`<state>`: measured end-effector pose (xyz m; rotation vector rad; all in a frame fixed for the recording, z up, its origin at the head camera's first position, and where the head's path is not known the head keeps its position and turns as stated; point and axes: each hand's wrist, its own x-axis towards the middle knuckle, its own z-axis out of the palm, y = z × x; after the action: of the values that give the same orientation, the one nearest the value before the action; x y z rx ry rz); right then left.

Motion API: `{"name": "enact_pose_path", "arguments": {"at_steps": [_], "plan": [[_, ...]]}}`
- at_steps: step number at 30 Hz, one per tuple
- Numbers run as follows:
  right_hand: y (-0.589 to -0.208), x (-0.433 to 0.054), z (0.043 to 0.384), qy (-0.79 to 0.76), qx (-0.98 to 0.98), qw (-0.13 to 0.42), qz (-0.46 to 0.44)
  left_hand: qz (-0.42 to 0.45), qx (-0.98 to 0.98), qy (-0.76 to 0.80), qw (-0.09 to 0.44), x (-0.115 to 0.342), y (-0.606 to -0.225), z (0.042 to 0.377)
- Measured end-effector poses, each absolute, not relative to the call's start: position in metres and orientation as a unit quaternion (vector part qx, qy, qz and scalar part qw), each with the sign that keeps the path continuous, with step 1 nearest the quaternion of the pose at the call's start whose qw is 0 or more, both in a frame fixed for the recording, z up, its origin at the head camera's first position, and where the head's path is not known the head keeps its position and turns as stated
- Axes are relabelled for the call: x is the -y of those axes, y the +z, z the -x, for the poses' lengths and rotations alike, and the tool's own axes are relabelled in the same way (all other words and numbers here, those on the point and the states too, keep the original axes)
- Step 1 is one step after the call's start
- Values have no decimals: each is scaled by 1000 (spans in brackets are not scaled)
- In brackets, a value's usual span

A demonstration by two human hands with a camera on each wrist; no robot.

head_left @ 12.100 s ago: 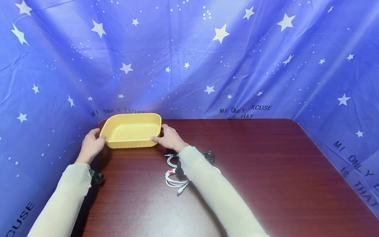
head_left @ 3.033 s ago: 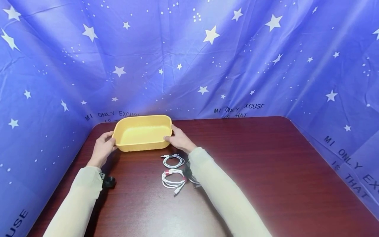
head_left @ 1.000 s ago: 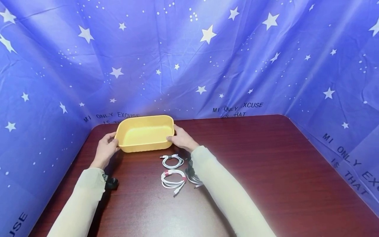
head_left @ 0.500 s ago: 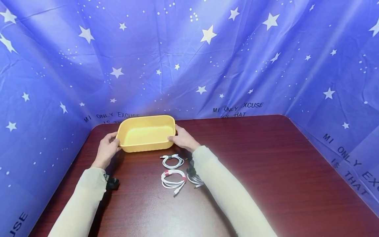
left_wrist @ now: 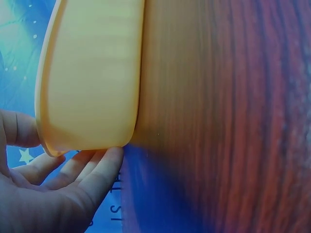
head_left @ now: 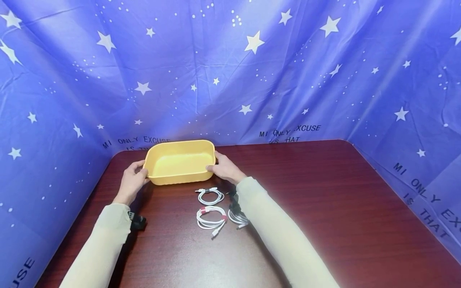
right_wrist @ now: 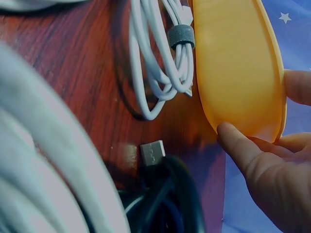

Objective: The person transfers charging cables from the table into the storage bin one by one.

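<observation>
A yellow plastic bin (head_left: 180,182) with rounded corners stands near the back left of the table, its inside bare. My left hand (head_left: 132,182) holds its left end; in the left wrist view the thumb is at the rim and the fingertips lie against the outer wall (left_wrist: 92,73). At the other end my right hand (head_left: 227,168) grips the rim, thumb over the near corner, other fingers outside. Just in front of the bin lies a coiled white cable (head_left: 207,190) with a dark strap. Nearer me is another white coil with a red strap (head_left: 203,209).
Partly under my right forearm lies a third pale coil (head_left: 237,218). In the right wrist view a black cable (right_wrist: 187,194) with a metal USB plug (right_wrist: 153,153) sits close by. A blue star-printed curtain (head_left: 230,80) hangs behind the dark red wooden table (head_left: 324,200).
Over the twelve seconds both hands have shifted the bin rightward along the table's back, slowly and slightly in the last second. More of the cable coils now shows beside my right forearm.
</observation>
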<state>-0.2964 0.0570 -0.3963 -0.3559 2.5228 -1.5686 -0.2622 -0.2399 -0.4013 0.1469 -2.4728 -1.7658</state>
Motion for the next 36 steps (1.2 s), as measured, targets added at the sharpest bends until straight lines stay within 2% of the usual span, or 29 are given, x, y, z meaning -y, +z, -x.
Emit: {"name": "enact_pose_path", "arguments": {"at_steps": [36], "plan": [[-401, -66, 299, -535, -833, 79, 117, -46, 808, -586, 42, 233, -401, 263]]}}
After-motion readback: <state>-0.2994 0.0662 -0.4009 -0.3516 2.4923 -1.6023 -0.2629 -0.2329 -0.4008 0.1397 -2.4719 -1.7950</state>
